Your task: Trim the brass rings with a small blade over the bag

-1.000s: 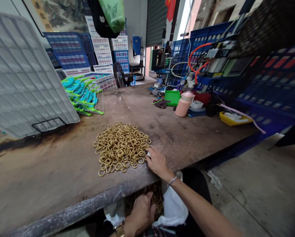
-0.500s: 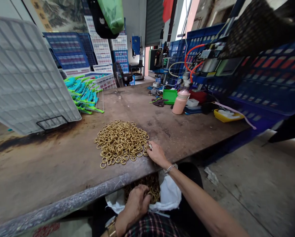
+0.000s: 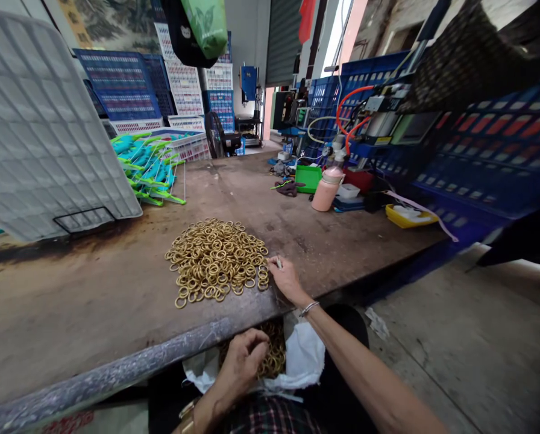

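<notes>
A heap of brass-coloured rings (image 3: pixel 216 256) lies on the worktable (image 3: pixel 129 313) near its front edge. At the heap's right side is my right hand (image 3: pixel 285 280), its fingers curled and their tips close to the outermost rings. A small pale object or band shows at those fingers; what they hold is unclear. Below the table edge, my left hand (image 3: pixel 243 358) is over an open white sack (image 3: pixel 307 349) on my lap. More rings (image 3: pixel 273 355) fill that sack. The left fingers are bent towards the thumb, and whatever is between them is hidden.
A large white plastic crate (image 3: pixel 48 132) stands tipped up on the left, beside turquoise and green plastic pieces (image 3: pixel 150 172). Farther right are a pink bottle (image 3: pixel 326 190), a green tray (image 3: pixel 308 179) and a yellow dish (image 3: pixel 410 217). Blue crates (image 3: pixel 469 175) are stacked along the right.
My left hand has risen slightly from the rings in the sack, its fingers drawing closer to the thumb. My right hand has shifted a little up, off the rings at the heap's edge.
</notes>
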### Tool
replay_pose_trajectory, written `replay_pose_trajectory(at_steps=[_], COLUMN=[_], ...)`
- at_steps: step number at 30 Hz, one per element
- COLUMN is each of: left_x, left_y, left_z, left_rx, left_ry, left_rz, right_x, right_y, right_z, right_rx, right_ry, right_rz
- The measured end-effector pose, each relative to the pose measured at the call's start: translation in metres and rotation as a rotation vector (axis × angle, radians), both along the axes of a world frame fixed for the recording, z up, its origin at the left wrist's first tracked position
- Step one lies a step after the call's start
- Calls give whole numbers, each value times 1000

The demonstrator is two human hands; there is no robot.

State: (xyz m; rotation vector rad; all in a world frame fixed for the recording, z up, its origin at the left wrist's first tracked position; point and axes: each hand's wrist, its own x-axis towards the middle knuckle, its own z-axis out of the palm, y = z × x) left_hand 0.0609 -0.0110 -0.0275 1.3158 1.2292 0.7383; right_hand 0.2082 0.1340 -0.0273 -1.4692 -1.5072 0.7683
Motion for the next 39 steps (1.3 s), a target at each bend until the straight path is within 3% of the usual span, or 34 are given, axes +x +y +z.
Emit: replay_pose_trajectory(at_steps=[3, 7, 11, 15, 19, 22, 26, 29, 32, 39], left_x=[3, 5, 8, 7, 1, -4, -7, -8, -9, -16], left_y=[13, 28, 33, 31, 29, 28, 26, 25, 25, 17], left_z=[13, 29, 35, 32, 26, 25, 24, 24, 28, 37], left_rx=[-108, -62, -14, -2, 82, 215, 347, 395, 331, -145], left_ry=[-141, -255, -305, -291, -140, 54, 254, 294, 207, -307], left_rz=[160, 353, 395, 450, 486, 409, 337, 353, 354, 199], right_x=[1, -12, -31, -38, -32, -27, -29, -32, -32, -29], right_y=[-10, -46, -83, -95, -93, -91, -92, -93, -93, -95], right_z=[5, 19, 22, 17, 20, 24, 25, 25, 28, 32], right_rx=[-42, -333, -471, -422, -81, 76, 106, 16, -91, -145], right_ry=[253, 633, 762, 654, 238, 30, -112, -54, 97, 265], right_rz=[13, 164, 285, 314, 293, 291, 347, 311, 314, 369])
